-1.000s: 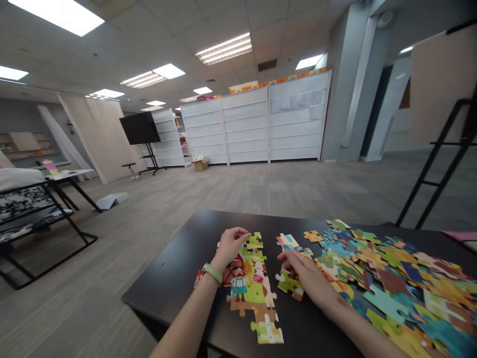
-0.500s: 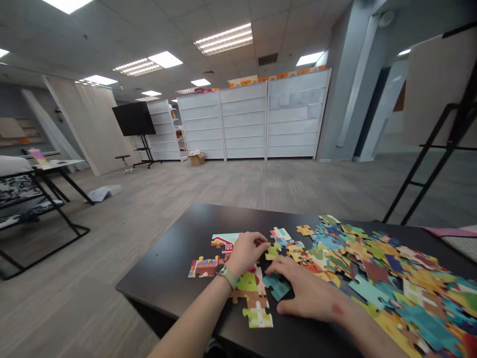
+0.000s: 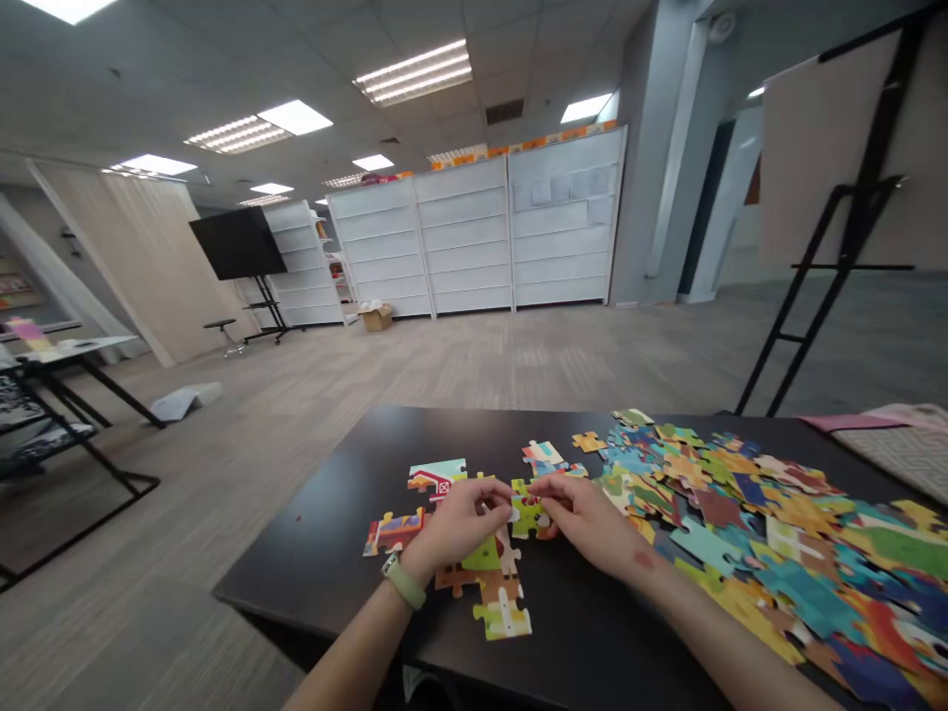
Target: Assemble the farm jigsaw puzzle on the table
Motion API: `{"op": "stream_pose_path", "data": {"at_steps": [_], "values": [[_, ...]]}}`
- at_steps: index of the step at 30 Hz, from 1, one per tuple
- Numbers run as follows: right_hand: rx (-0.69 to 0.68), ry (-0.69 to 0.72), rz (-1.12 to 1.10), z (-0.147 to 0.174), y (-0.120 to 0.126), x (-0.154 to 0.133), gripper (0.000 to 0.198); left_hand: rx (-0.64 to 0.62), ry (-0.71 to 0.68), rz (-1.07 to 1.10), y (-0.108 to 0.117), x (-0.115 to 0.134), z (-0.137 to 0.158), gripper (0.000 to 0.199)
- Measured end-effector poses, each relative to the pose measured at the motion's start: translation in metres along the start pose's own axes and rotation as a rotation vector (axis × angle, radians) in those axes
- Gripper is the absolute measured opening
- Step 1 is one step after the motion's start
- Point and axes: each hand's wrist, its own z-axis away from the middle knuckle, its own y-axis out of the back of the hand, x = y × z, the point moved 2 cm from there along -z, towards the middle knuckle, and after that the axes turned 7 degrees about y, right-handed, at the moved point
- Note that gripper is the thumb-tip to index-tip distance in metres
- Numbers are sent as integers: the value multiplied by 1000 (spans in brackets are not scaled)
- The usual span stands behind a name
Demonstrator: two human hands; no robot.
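A green puzzle piece [image 3: 527,515] with red spots lies between my two hands. My right hand [image 3: 589,518] pinches its right side between thumb and fingers. Beside its left edge, my left hand [image 3: 463,523] has its fingers curled with thumb and fingertips close together; what they grip, if anything, is hidden. Below my left hand spreads a joined puzzle section [image 3: 485,583] with brown, green and white parts. A red barn section [image 3: 442,484] shows past the left knuckles, and a purple and orange section [image 3: 392,531] lies left of the wrist.
A large heap of loose puzzle pieces [image 3: 777,533] covers the right side of the black table [image 3: 318,538]. A few pieces [image 3: 544,454] sit beyond my hands. At the far right lies a pink-edged patterned item [image 3: 881,434]; an easel [image 3: 822,257] stands behind the table.
My right hand has moved up and inward, closing on the green piece. The teal piece that was beneath it no longer shows there. My left hand stays over the joined section; the view has shifted right.
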Motion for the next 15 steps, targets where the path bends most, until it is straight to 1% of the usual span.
{"op": "stream_pose_path", "data": {"at_steps": [2, 4, 6, 10, 13, 15], "values": [[43, 27, -23, -1, 0, 4, 25, 14, 2, -28, 1, 0, 3, 22], [84, 62, 4, -3, 3, 8, 25, 45, -6, -72, 3, 0, 5, 23], [106, 80, 38, -5, 5, 11, 25, 73, -22, -119, 3, 1, 6, 31], [112, 87, 69, -5, 5, 14, 28, 74, -64, -178, -3, 6, 6, 57], [141, 95, 103, -5, 7, 11, 27, 60, -84, -217, -9, 10, 4, 64], [216, 88, 150, -5, 16, 8, 27, 61, -96, -254, -10, 12, 2, 68]]}}
